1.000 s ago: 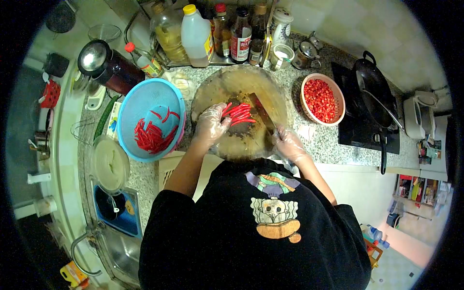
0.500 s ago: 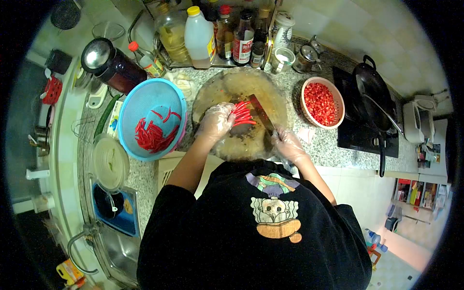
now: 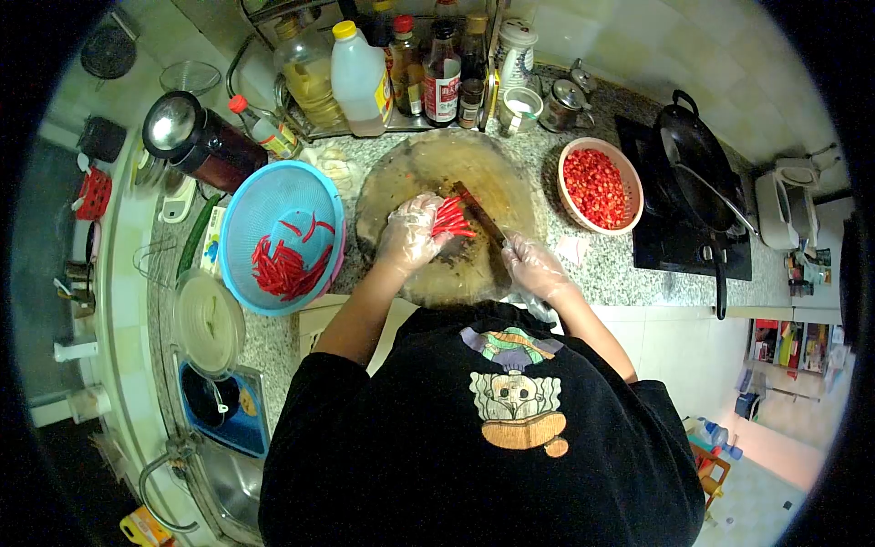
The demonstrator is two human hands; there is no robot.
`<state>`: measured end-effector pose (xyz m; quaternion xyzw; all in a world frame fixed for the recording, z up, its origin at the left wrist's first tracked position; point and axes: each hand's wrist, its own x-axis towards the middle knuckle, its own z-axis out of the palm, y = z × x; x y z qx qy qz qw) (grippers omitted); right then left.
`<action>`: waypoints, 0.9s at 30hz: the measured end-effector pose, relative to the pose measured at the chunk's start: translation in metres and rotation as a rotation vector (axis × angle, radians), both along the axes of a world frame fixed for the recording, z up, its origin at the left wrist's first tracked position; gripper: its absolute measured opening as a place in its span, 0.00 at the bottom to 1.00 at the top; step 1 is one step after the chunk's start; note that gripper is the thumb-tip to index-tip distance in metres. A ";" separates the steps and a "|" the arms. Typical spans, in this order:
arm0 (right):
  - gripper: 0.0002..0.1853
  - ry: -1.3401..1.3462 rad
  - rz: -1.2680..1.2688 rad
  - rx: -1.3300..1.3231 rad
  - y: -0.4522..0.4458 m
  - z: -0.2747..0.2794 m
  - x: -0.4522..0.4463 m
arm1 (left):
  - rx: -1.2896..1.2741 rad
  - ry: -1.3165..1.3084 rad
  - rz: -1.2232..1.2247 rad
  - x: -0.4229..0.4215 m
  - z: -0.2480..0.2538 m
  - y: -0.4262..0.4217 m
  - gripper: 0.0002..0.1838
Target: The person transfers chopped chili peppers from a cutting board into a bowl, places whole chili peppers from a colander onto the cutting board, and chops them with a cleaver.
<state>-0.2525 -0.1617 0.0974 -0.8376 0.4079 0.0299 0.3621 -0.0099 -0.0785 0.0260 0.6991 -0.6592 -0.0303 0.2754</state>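
Observation:
A round wooden chopping board (image 3: 401, 173) lies on the speckled counter. On it my left hand (image 3: 412, 232), in a clear plastic glove, is closed round a bunch of red chilies (image 3: 453, 218) whose ends stick out to the right. My right hand (image 3: 535, 265), also gloved, grips the handle of a cleaver (image 3: 480, 214); its blade stands just right of the chili ends. Whole red chilies lie in a blue mesh basket (image 3: 284, 187) at the left. A pink basket (image 3: 626, 164) at the right holds chopped red chilies.
Bottles (image 3: 360, 82) crowd a rack behind the board. A black wok (image 3: 700, 164) sits on the stove at the right. At the left are a dark jar (image 3: 214, 150), a cucumber (image 3: 193, 242), a plastic lid (image 3: 208, 314) and the sink (image 3: 228, 483).
My left hand has moved right with the chilies, towards the cleaver, and less of their length shows. The cleaver blade is now closer to their ends. The whole view has shifted slightly.

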 end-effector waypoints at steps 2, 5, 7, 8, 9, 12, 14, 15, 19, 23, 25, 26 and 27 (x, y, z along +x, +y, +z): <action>0.23 -0.026 0.012 -0.015 0.001 -0.001 0.001 | -0.033 0.008 0.021 -0.003 -0.001 0.005 0.30; 0.22 -0.103 0.046 -0.049 0.004 -0.005 0.002 | -0.087 0.022 0.025 -0.009 -0.002 0.009 0.26; 0.22 -0.080 0.020 -0.001 0.004 -0.004 0.003 | -0.098 0.023 -0.010 -0.010 -0.004 0.010 0.23; 0.22 -0.069 0.006 0.024 0.004 -0.004 0.004 | -0.116 0.021 -0.016 -0.010 -0.005 0.010 0.22; 0.21 -0.066 -0.016 0.011 0.006 0.000 0.005 | -0.134 0.020 -0.022 -0.011 -0.005 0.010 0.21; 0.18 -0.041 -0.047 -0.016 0.012 0.015 0.006 | -0.176 0.004 -0.047 -0.011 -0.008 0.008 0.19; 0.16 -0.010 -0.021 -0.023 0.010 0.015 0.006 | -0.192 -0.016 -0.064 -0.012 -0.010 0.007 0.18; 0.15 -0.035 -0.002 -0.072 0.012 0.013 0.005 | -0.196 -0.029 -0.068 -0.013 -0.010 0.006 0.17; 0.11 -0.005 0.066 -0.184 0.016 0.007 0.007 | -0.236 -0.021 -0.073 -0.013 -0.019 0.003 0.13; 0.10 0.114 0.100 -0.210 0.016 0.007 0.013 | -0.264 -0.032 -0.087 -0.006 -0.034 0.000 0.10; 0.11 0.192 0.127 -0.201 0.014 0.010 0.018 | -0.259 0.012 -0.069 -0.007 -0.033 0.001 0.08; 0.11 0.234 0.143 -0.194 0.013 0.011 0.021 | -0.259 0.024 -0.056 -0.009 -0.033 0.002 0.08; 0.11 0.252 0.136 -0.189 0.011 0.010 0.026 | -0.260 0.033 -0.044 -0.010 -0.032 0.002 0.07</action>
